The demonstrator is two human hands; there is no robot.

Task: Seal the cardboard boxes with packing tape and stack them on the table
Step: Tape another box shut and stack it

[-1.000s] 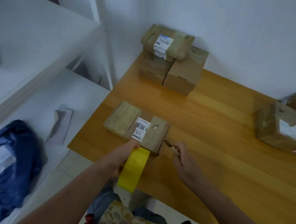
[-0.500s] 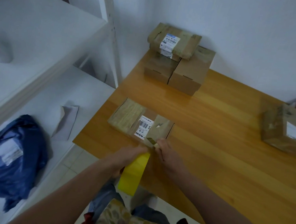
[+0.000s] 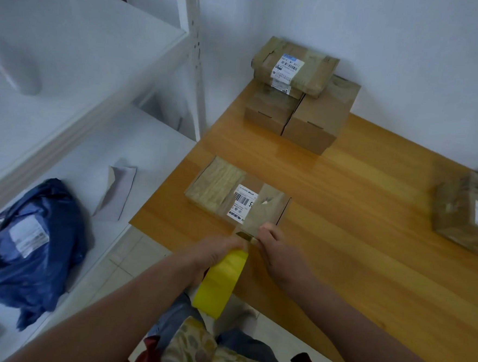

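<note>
Gripping the tape roll (image 3: 220,284), your left hand (image 3: 216,250) pulls it taut, apparently so your right hand (image 3: 280,257), pinching a blade (image 3: 245,236), can cut beside the box (image 3: 236,197).

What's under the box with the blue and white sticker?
A small brown cardboard box and a bigger one, side by side on the wooden table. The tops beneath are hidden.
</note>
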